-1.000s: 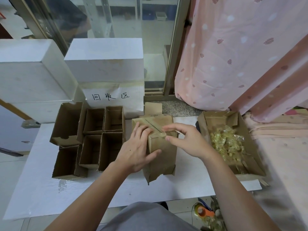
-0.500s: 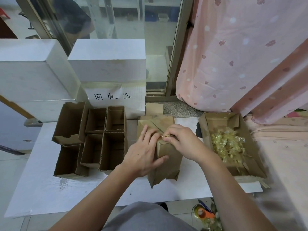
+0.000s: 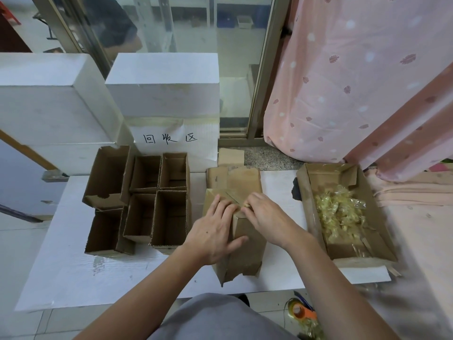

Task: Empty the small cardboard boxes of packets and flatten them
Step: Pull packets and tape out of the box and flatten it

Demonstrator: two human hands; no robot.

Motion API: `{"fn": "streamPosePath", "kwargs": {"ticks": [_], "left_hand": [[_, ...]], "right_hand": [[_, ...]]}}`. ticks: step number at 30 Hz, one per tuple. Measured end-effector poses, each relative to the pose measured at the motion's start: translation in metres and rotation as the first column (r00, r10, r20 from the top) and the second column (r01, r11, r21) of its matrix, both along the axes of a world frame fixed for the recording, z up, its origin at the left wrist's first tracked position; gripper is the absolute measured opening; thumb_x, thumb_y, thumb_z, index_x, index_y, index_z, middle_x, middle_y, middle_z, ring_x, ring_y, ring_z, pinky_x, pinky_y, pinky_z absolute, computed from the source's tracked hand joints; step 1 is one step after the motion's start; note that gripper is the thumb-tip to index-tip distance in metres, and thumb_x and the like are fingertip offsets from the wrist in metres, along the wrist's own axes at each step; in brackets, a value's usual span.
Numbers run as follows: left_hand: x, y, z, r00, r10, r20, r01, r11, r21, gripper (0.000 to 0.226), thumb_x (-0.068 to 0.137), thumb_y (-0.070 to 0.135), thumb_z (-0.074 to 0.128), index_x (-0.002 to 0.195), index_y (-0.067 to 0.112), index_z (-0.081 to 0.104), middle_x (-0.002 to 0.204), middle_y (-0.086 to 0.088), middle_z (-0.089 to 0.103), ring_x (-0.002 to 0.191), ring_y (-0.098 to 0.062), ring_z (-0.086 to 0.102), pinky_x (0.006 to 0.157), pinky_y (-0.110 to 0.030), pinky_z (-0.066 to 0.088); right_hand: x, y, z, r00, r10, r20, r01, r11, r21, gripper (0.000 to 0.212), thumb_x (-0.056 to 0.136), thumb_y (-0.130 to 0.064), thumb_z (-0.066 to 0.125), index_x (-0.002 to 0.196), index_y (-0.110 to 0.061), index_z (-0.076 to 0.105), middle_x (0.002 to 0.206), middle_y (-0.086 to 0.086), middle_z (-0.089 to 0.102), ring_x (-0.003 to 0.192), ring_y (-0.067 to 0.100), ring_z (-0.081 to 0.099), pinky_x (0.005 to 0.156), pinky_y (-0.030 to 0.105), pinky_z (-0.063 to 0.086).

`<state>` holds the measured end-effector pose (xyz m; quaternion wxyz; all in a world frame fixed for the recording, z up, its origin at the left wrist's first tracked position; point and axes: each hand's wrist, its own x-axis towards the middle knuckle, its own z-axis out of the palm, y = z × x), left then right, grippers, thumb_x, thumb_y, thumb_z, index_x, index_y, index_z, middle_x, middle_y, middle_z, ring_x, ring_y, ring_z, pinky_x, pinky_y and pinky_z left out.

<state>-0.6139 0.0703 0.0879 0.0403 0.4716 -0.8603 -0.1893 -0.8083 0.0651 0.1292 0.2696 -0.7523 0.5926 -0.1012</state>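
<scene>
My left hand (image 3: 212, 231) lies flat, fingers spread, on the taped box (image 3: 241, 231) mid-frame, while my right hand (image 3: 266, 218) pinches the tape (image 3: 245, 205) on its top. Tray (image 3: 377, 244) at right holds clear packets (image 3: 339, 212). 6 empty open boxes (image 3: 169, 217) at left. White box (image 3: 171, 141) behind reads 回收区.

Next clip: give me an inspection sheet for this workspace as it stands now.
Surface: white tabletop, scuffed, a stain near the front left.
Job's things: sealed small cardboard box at centre; six open boxes grouped at left; tray of clear packets at right.
Clutter: flattened cardboard behind the sealed box.
Hands: left hand rests on the box; right hand pinches at its tape seam.
Cables: nothing seen.
Surroundings: white blocks, handwritten sign, pink curtain, tape roll on the floor.
</scene>
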Motion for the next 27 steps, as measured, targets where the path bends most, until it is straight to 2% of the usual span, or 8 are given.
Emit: {"fn": "streamPosePath", "kwargs": {"ticks": [4, 9, 11, 15, 18, 21, 23, 27], "left_hand": [[-0.002, 0.003, -0.005, 1.000, -0.009, 0.002, 0.009, 1.000, -0.006, 0.085, 0.096, 0.079, 0.039, 0.157, 0.020, 0.026, 0.164, 0.000, 0.029, 0.158, -0.020, 0.015, 0.112, -0.037, 0.047], [-0.002, 0.004, -0.018, 0.999, -0.045, -0.004, 0.045, 0.998, -0.040, 0.083, 0.096, 0.078, 0.040, 0.153, 0.019, 0.030, 0.156, -0.002, 0.037, 0.142, -0.018, 0.039, 0.099, -0.032, 0.055], [-0.002, 0.005, -0.024, 0.999, -0.050, -0.005, 0.050, 0.998, -0.042, 0.084, 0.096, 0.078, 0.040, 0.153, 0.018, 0.031, 0.155, -0.003, 0.039, 0.140, -0.018, 0.040, 0.098, -0.032, 0.056], [-0.001, 0.005, -0.030, 0.999, -0.054, -0.004, 0.054, 0.998, -0.029, 0.085, 0.095, 0.080, 0.038, 0.152, 0.018, 0.031, 0.151, -0.002, 0.040, 0.135, -0.018, 0.043, 0.095, -0.032, 0.057], [0.003, 0.002, -0.030, 0.999, -0.050, -0.017, 0.050, 0.999, -0.012, 0.084, 0.095, 0.080, 0.039, 0.152, 0.019, 0.031, 0.149, -0.001, 0.040, 0.132, -0.017, 0.044, 0.095, -0.032, 0.056], [0.008, 0.000, -0.031, 0.998, -0.054, -0.038, 0.054, 0.998, -0.010, 0.083, 0.095, 0.080, 0.039, 0.151, 0.020, 0.030, 0.147, 0.000, 0.040, 0.130, -0.016, 0.044, 0.093, -0.031, 0.055], [0.010, -0.001, -0.032, 0.997, -0.061, -0.045, 0.061, 0.998, -0.006, 0.083, 0.095, 0.081, 0.038, 0.151, 0.020, 0.029, 0.148, -0.001, 0.039, 0.132, -0.016, 0.043, 0.096, -0.032, 0.054], [0.010, 0.000, -0.030, 0.996, -0.076, -0.040, 0.075, 0.997, -0.026, 0.085, 0.095, 0.082, 0.033, 0.152, 0.019, 0.029, 0.150, -0.002, 0.040, 0.134, -0.017, 0.044, 0.100, -0.033, 0.054]], "right_hand": [[-0.001, -0.001, -0.007, 0.999, -0.042, 0.016, 0.041, 0.999, 0.027, 0.016, 0.106, -0.031, 0.047, 0.093, -0.022, 0.046, 0.095, -0.006, 0.049, 0.088, 0.019, 0.051, 0.083, 0.039, 0.046], [0.001, -0.001, -0.017, 0.998, -0.063, 0.017, 0.062, 0.998, 0.028, 0.015, 0.105, -0.028, 0.049, 0.093, -0.020, 0.047, 0.095, -0.005, 0.050, 0.085, 0.018, 0.049, 0.074, 0.032, 0.036], [0.003, -0.001, -0.020, 0.996, -0.086, 0.017, 0.085, 0.996, 0.024, 0.014, 0.103, -0.026, 0.052, 0.091, -0.019, 0.049, 0.092, -0.005, 0.050, 0.083, 0.018, 0.049, 0.072, 0.032, 0.035], [0.007, -0.001, -0.027, 0.986, -0.155, 0.052, 0.155, 0.988, 0.015, 0.015, 0.100, -0.023, 0.056, 0.087, -0.016, 0.052, 0.087, -0.003, 0.052, 0.080, 0.021, 0.051, 0.072, 0.038, 0.043], [0.003, -0.003, -0.030, 0.977, -0.175, 0.125, 0.170, 0.984, 0.046, 0.021, 0.100, -0.024, 0.060, 0.081, -0.018, 0.055, 0.080, -0.008, 0.053, 0.075, 0.015, 0.050, 0.069, 0.032, 0.039], [-0.006, -0.007, -0.025, 0.947, -0.162, 0.276, 0.117, 0.978, 0.174, 0.012, 0.100, -0.024, 0.064, 0.095, -0.020, 0.073, 0.092, -0.009, 0.069, 0.088, 0.009, 0.062, 0.079, 0.028, 0.048], [-0.010, -0.009, -0.021, 0.935, -0.125, 0.331, 0.048, 0.972, 0.232, 0.014, 0.099, -0.021, 0.064, 0.107, -0.022, 0.077, 0.103, -0.009, 0.072, 0.098, 0.005, 0.063, 0.087, 0.020, 0.048], [-0.010, -0.012, -0.022, 0.956, -0.083, 0.282, 0.017, 0.973, 0.230, 0.013, 0.097, -0.025, 0.069, 0.107, -0.024, 0.078, 0.101, -0.009, 0.067, 0.099, 0.006, 0.061, 0.087, 0.021, 0.045]]}}
